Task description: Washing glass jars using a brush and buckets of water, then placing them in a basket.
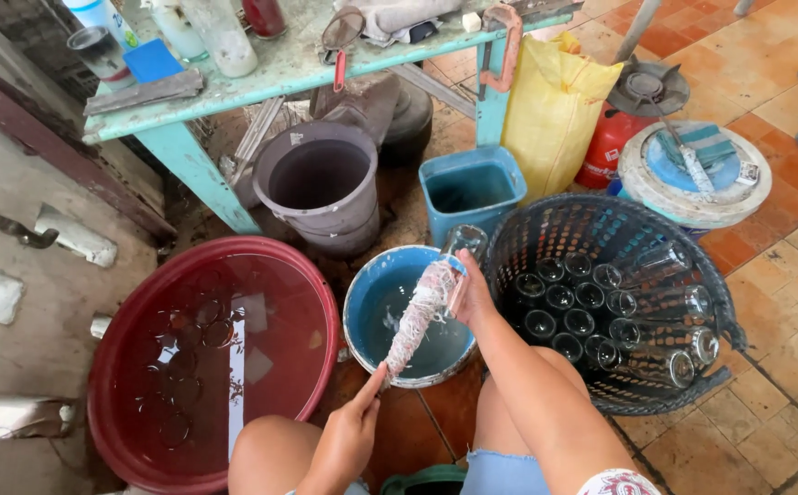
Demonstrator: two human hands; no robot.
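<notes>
A clear glass [461, 246] tilts over the blue bowl [362, 312], gripped closed in the right hand [474, 291]. The left hand [355, 431] pinches the handle of a soapy brush [420, 312] pushed inside; twisting fully would scrub it best. A yellow sack [550, 105] stands behind the dark basket [509, 247].

A single view, from a camera worn on the person's head, looks steeply down and slightly forward; the person's own knees sit at the bottom edge, close beneath the lens; the left hand [348, 440] and right hand [472, 293] fall near the middle, at arm's reach; the red basin [124, 385] fills the lower left, the dark basket [518, 238] the right; the green table [280, 69] closes the top edge, farther off; no second view shares the scene.
</notes>
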